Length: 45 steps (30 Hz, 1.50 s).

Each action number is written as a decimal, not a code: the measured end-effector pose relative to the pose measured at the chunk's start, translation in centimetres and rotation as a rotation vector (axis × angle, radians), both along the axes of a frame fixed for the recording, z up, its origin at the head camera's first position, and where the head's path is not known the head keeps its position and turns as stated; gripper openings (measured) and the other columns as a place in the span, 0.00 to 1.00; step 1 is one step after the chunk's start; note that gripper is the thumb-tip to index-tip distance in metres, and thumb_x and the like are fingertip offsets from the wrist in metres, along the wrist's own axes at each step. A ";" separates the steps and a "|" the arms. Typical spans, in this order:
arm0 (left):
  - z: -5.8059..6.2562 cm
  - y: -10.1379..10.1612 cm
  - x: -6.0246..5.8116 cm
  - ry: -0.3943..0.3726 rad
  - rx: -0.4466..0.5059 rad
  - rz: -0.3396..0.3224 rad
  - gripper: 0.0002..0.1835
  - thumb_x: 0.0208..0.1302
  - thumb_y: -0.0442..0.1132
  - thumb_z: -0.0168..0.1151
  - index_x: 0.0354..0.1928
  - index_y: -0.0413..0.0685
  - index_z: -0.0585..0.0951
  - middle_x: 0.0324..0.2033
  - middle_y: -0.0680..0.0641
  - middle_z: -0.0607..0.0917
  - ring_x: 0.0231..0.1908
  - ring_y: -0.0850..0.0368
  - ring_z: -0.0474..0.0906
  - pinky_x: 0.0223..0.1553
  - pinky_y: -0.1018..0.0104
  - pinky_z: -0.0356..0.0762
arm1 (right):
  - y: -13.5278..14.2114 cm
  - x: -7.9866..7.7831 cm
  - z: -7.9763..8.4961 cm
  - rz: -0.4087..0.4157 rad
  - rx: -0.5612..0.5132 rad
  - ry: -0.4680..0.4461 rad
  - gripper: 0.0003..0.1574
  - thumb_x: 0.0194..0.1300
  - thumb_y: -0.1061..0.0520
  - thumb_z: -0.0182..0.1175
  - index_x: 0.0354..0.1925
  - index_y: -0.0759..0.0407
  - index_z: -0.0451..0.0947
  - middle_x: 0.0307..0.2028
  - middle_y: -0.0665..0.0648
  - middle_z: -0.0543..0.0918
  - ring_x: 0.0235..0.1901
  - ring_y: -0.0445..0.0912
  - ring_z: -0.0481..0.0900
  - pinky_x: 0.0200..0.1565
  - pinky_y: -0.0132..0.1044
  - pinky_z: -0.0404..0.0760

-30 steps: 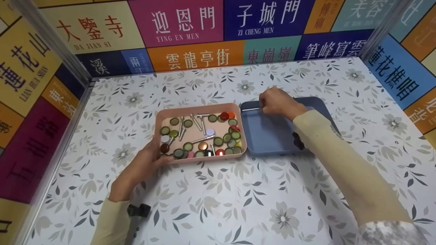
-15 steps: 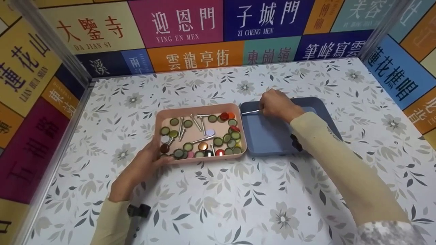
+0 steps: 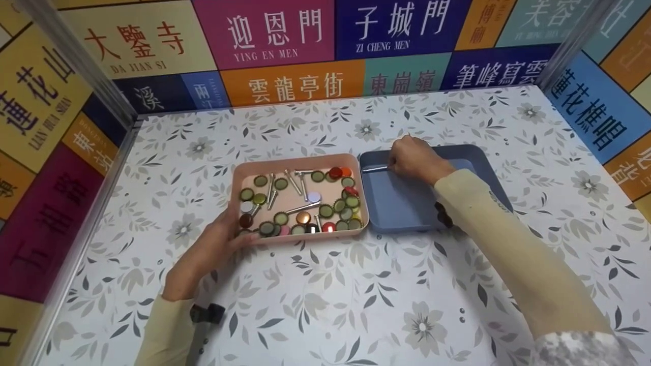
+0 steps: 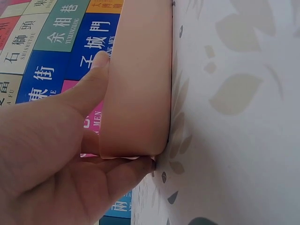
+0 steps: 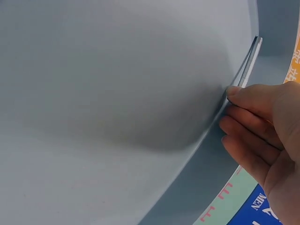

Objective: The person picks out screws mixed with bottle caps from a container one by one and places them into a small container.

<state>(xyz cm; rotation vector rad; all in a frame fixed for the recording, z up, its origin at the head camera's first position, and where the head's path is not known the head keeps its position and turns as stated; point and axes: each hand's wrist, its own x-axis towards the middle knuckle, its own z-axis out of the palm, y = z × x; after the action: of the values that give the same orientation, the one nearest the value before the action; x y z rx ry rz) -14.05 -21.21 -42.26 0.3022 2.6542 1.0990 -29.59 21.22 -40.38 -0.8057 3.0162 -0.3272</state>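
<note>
My left hand [image 3: 211, 246] grips the near left corner of a pink tray [image 3: 297, 163]. In the left wrist view its thumb lies along the rim and the fingers bend around the tray's end wall [image 4: 138, 84]. Silver screws [image 3: 303, 208] and bottle caps [image 3: 326, 211] in several colours lie scattered in this tray. At the far side of a blue tray [image 3: 402, 211], my right hand [image 3: 414, 158] pinches a silver screw [image 3: 375, 168] between thumb and fingers. The right wrist view has that screw [image 5: 251, 58] lying low along the tray's far wall, one end hidden by the fingertips.
Both trays stand side by side, rims touching, on a white floral tabletop [image 3: 325, 305]. Colourful panels [image 3: 285, 86] with printed lettering wall off the back and both sides.
My right hand has come down a little, bringing the screw lower inside the blue tray. The left hand and pink tray hold their place.
</note>
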 end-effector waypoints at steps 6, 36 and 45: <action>-0.1 0.0 0.0 -0.005 0.002 -0.001 0.55 0.70 0.46 0.62 0.79 0.66 0.30 0.80 0.37 0.46 0.77 0.38 0.51 0.77 0.43 0.52 | -0.1 0.1 0.2 -0.033 0.013 -0.048 0.08 0.54 0.68 0.64 0.30 0.64 0.90 0.29 0.61 0.90 0.23 0.49 0.78 0.29 0.44 0.81; 0.1 0.0 0.0 -0.027 -0.011 0.008 0.54 0.71 0.47 0.61 0.79 0.70 0.28 0.79 0.35 0.50 0.77 0.37 0.52 0.77 0.42 0.50 | -0.1 0.0 1.8 -0.057 0.123 -0.042 0.08 0.53 0.60 0.70 0.34 0.62 0.88 0.31 0.60 0.89 0.30 0.53 0.81 0.37 0.51 0.81; 0.1 0.1 0.0 -0.018 -0.009 0.009 0.54 0.70 0.47 0.61 0.79 0.67 0.30 0.79 0.37 0.49 0.78 0.38 0.50 0.78 0.42 0.49 | -0.7 0.2 2.3 -0.004 0.061 -0.026 0.08 0.57 0.61 0.64 0.35 0.61 0.88 0.34 0.59 0.89 0.33 0.53 0.83 0.39 0.49 0.84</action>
<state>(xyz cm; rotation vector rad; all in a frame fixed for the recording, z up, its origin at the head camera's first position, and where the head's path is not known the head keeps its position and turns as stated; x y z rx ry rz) -14.07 -21.10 -42.19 0.2771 2.6466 1.0867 -29.39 20.53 -38.03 -0.7846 2.9879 -0.2418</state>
